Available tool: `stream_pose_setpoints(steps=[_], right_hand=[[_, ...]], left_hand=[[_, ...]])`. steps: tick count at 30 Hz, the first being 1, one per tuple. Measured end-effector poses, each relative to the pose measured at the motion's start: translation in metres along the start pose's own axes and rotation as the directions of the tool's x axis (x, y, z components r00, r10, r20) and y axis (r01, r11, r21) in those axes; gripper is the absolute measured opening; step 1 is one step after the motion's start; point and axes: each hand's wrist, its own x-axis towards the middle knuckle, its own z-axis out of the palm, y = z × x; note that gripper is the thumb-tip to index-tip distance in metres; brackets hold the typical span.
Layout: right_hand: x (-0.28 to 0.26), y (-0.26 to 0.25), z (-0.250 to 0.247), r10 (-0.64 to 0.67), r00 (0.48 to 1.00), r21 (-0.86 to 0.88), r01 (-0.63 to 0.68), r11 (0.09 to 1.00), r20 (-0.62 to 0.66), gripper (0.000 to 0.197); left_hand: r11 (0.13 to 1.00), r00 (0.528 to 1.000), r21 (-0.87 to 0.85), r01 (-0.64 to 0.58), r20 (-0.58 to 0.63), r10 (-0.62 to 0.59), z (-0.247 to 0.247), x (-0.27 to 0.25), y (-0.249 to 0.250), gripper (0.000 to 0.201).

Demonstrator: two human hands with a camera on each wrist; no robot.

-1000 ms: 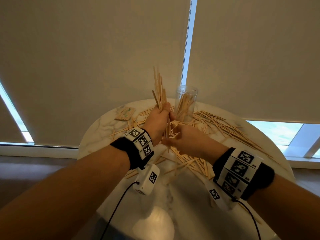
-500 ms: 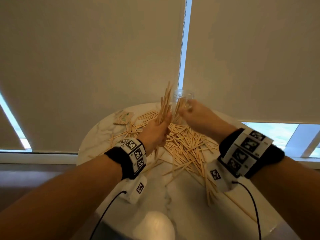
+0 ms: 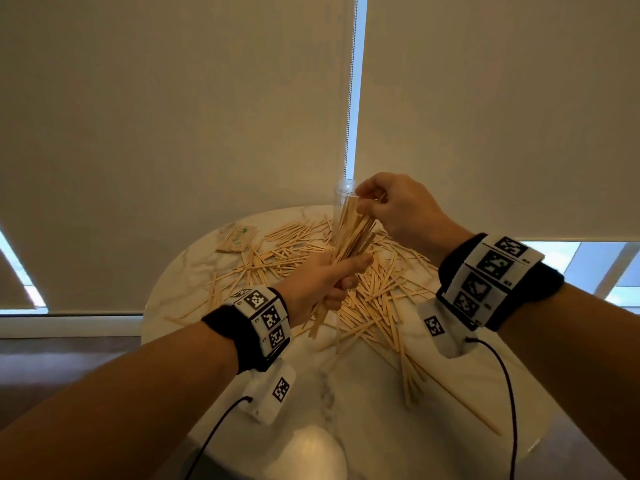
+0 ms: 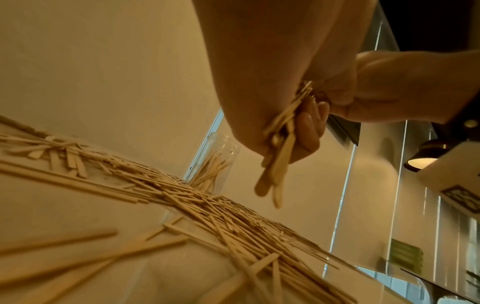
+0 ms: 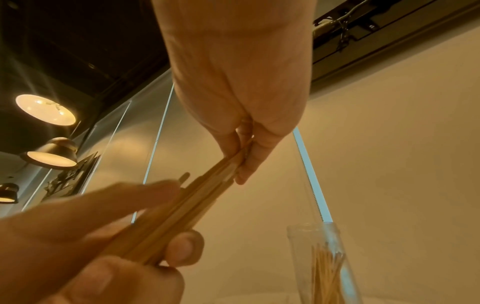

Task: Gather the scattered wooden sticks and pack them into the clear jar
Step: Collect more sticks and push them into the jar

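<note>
**Two hands holding a bundle of wooden sticks above a littered table**

A person's left hand (image 3: 320,282) is gripping a bundle of sticks (image 3: 349,237) around its lower half, fingers and thumb wrapped tight. The bundle is tilting up and away from the person, its lower ends hanging below the fist. The right hand (image 3: 391,206) is pinching the bundle's upper ends between thumb and fingertips, as the right wrist view shows plainly.

The clear jar (image 3: 343,202) is standing upright at the far side of the round marble table (image 3: 346,393), just behind the raised bundle, which is blocking most of it in the head view. The jar is already holding some sticks that are leaning inside it; its mouth is open.

Loose sticks (image 3: 381,306) are lying scattered in a thick heap across the middle of the table, under and around both hands, some reaching toward the near right edge. A small flat packet (image 3: 237,237) is lying at the far left of the table, apart from the heap. Pale roller blinds (image 3: 173,133) are hanging behind the table. Both wrists are wearing bands with black and white markers.
</note>
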Motion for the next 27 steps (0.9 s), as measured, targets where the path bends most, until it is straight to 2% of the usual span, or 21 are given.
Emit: stream_pose_setpoints(steps=[4, 6, 9, 11, 13, 14, 15, 17, 19, 21, 23, 24, 25, 27], right_hand=[[-0.011, -0.007, 0.008, -0.096, 0.988, -0.043, 0.102, 0.994, 0.123, 0.02], [-0.015, -0.012, 0.012, -0.105, 0.978, -0.086, 0.122, 0.989, 0.179, 0.03], [-0.015, -0.012, 0.012, -0.05, 0.991, -0.107, 0.063, 0.992, 0.12, 0.035], [-0.016, -0.012, 0.014, 0.016, 0.978, -0.112, 0.008, 0.994, 0.21, 0.038], [-0.018, -0.011, 0.021, 0.058, 0.935, -0.091, -0.028, 0.995, 0.349, 0.04], [-0.019, -0.011, 0.024, 0.059, 0.925, -0.065, -0.037, 0.997, 0.375, 0.039], [-0.02, -0.012, 0.026, 0.053, 0.928, -0.019, -0.049, 0.999, 0.37, 0.04], [-0.021, -0.011, 0.028, 0.061, 0.954, 0.124, -0.102, 0.987, 0.292, 0.054], [-0.026, -0.007, 0.026, 0.113, 0.967, 0.195, -0.159, 0.968, 0.229, 0.069], [-0.034, -0.001, 0.027, 0.18, 0.914, 0.175, -0.257, 0.951, 0.362, 0.081], [-0.045, 0.003, 0.036, 0.218, 0.784, 0.155, -0.37, 0.916, 0.582, 0.086], [-0.05, 0.004, 0.042, 0.215, 0.721, 0.176, -0.426, 0.888, 0.659, 0.08], [-0.053, 0.005, 0.048, 0.189, 0.694, 0.228, -0.462, 0.857, 0.694, 0.068], [-0.055, 0.003, 0.06, 0.165, 0.74, 0.328, -0.472, 0.818, 0.652, 0.038]], left_hand=[[0.999, 0.998, -0.007, 0.048, -0.036, -0.048, 0.006, 0.002, 0.001, 0.027], [0.998, 0.998, 0.04, 0.042, -0.049, -0.04, 0.008, 0.002, -0.002, 0.032], [0.99, 0.998, 0.139, 0.015, -0.07, -0.006, 0.011, 0.002, -0.004, 0.035], [0.977, 0.997, 0.214, 0.002, -0.078, 0.015, 0.013, 0.003, -0.003, 0.032], [0.969, 0.997, 0.246, -0.021, -0.067, 0.038, 0.016, 0.005, -0.001, 0.026], [0.968, 0.996, 0.249, -0.033, -0.067, 0.051, 0.016, 0.006, 0.0, 0.023], [0.968, 0.995, 0.246, -0.045, -0.074, 0.065, 0.016, 0.007, 0.001, 0.023], [0.98, 0.987, 0.186, -0.074, -0.125, 0.098, 0.011, 0.009, 0.004, 0.026], [0.989, 0.962, 0.079, -0.126, -0.234, 0.141, 0.002, 0.012, 0.012, 0.029], [0.98, 0.913, -0.073, -0.185, -0.382, 0.144, -0.008, 0.018, 0.02, 0.023], [0.949, 0.871, -0.212, -0.235, -0.479, 0.109, -0.011, 0.023, 0.025, 0.018], [0.937, 0.862, -0.248, -0.247, -0.498, 0.095, -0.011, 0.025, 0.025, 0.017], [0.934, 0.858, -0.262, -0.243, -0.507, 0.081, -0.009, 0.026, 0.023, 0.017], [0.948, 0.857, -0.254, -0.19, -0.513, 0.034, -0.004, 0.022, 0.018, 0.027]])
